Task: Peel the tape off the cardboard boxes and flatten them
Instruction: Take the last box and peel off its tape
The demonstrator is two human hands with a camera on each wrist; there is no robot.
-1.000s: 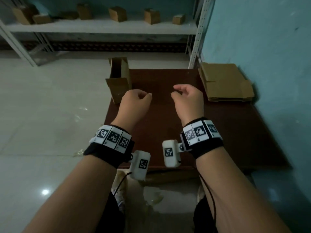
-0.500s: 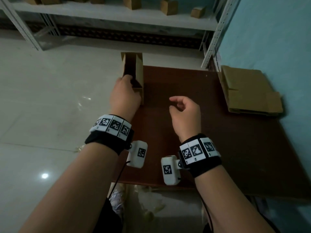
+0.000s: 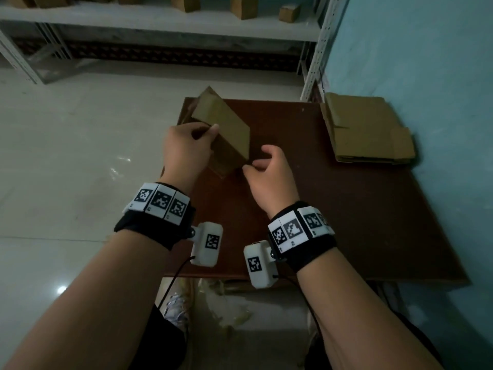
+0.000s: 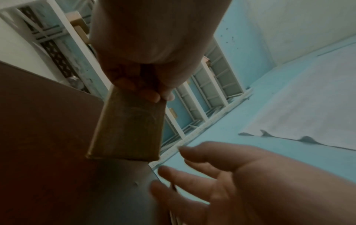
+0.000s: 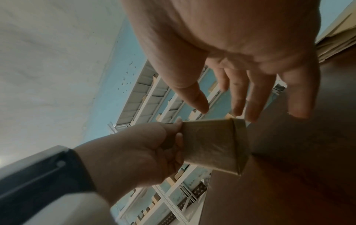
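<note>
A small brown cardboard box (image 3: pixel 226 132) is tilted over the far left part of the dark brown table (image 3: pixel 346 209). My left hand (image 3: pixel 186 148) grips its left edge, thumb on top and fingers curled round the flap; the left wrist view shows the box (image 4: pixel 129 129) pinched at its top. My right hand (image 3: pixel 266 169) hovers just right of the box's near corner, fingers relaxed and spread, holding nothing; the right wrist view shows the right hand (image 5: pixel 240 91) above the box (image 5: pixel 213 144). I cannot make out any tape.
A stack of flattened cardboard (image 3: pixel 368 132) lies at the table's far right corner against the blue wall. A white metal shelf (image 3: pixel 160 20) with several small boxes stands beyond the table. Pale tiled floor (image 3: pixel 66 169) stretches to the left.
My left hand took hold of the upright box, then tipped it over and drew it nearer. My right hand moved left and forward toward the box's near corner.
</note>
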